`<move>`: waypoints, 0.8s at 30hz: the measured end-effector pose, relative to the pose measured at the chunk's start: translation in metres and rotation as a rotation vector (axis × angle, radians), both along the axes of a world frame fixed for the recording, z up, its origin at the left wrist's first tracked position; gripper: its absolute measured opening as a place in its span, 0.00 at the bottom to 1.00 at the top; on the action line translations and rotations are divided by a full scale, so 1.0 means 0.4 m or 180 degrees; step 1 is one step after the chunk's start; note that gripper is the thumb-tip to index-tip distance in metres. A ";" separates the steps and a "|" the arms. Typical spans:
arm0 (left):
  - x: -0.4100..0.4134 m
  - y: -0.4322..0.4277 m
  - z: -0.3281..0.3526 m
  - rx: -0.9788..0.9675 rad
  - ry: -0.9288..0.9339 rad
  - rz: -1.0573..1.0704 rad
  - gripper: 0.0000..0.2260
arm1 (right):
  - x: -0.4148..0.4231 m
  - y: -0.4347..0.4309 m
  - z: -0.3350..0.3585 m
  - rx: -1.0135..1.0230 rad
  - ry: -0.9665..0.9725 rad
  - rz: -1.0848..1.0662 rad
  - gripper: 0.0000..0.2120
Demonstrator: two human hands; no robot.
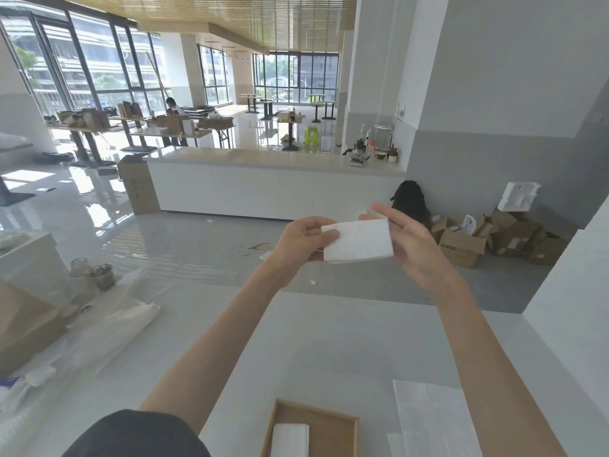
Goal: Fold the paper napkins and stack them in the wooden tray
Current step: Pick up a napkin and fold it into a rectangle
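While my left hand point(301, 239) pinches the folded napkin point(357, 240) and my right hand point(408, 239) flattens it with straight fingers, folding looks finished; next, lower it onto the napkin point(290, 440) in the wooden tray point(333, 423) at lower centre.

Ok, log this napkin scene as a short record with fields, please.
held napkin: folded, raised above the table
left hand: pinches its left edge
right hand: straight fingers against its right end
wooden tray: one stacked napkin inside
loose napkins: unfolded, right of tray
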State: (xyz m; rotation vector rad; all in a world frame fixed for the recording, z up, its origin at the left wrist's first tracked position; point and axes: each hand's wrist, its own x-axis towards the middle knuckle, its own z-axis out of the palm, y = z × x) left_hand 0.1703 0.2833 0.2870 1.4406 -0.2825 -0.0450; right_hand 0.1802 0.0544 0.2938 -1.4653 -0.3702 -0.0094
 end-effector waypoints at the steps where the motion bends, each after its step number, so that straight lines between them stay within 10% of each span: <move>1: 0.001 0.000 0.000 0.0021 -0.0027 0.0121 0.04 | 0.001 -0.003 -0.001 0.0275 0.0413 0.0106 0.16; 12: -0.019 -0.001 -0.001 0.0569 -0.0369 0.0509 0.06 | -0.024 0.023 -0.016 -0.0590 -0.0024 -0.0762 0.25; 20: -0.049 -0.017 -0.036 0.0227 0.0676 -0.1666 0.16 | -0.016 -0.030 0.056 -0.1848 -0.0551 0.0264 0.25; 24: -0.101 -0.075 -0.097 -0.0575 0.0792 -0.1660 0.14 | -0.032 -0.030 0.068 -0.1999 -0.0582 0.0352 0.24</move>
